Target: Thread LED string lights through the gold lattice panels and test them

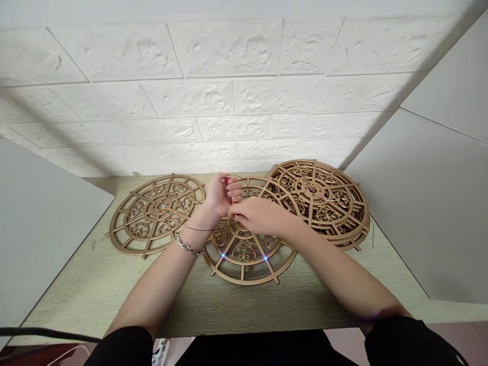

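Evidently everything centres on the slim red object (227, 180), which lies in the left hand (221, 195) above the middle lattice disc (244, 263); its long axis runs mostly away from the body, the far end leaning slightly left, the near end meeting the fingers of the right hand (261, 214); both hands touch or nearly touch it, though the left is the closer, its fingers curled in around the red length; the right fingers are bunched together at the near end (whether they pinch the object itself or the thin dark wire (206, 230), I cannot tell); that wire trails leftward across the left wrist; beneath, the gold disc rests on the table (213, 310), blue points of light (266, 258) showing on its spokes; another disc (162, 206) lies to the left, a stack of discs (312, 190) to the right.
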Demonstrator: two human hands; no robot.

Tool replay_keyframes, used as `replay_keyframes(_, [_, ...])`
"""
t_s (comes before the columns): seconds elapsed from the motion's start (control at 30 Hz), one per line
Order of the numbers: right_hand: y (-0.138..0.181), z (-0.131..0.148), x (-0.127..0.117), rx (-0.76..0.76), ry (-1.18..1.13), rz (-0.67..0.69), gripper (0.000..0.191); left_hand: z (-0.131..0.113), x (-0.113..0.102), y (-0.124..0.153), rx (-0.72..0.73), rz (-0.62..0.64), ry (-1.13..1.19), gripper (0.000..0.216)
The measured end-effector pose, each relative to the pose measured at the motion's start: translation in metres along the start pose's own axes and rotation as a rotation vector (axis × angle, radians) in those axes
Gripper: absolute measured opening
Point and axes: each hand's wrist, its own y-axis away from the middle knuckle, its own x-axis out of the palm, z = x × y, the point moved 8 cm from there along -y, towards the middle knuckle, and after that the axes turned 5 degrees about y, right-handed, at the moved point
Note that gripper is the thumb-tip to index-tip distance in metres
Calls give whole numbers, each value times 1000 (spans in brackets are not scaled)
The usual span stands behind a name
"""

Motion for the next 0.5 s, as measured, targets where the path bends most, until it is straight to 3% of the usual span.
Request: replay_keyframes(0.5, [-3,2,8,-48,61,-27,18,-3,-11,-4,55,-30,75,20])
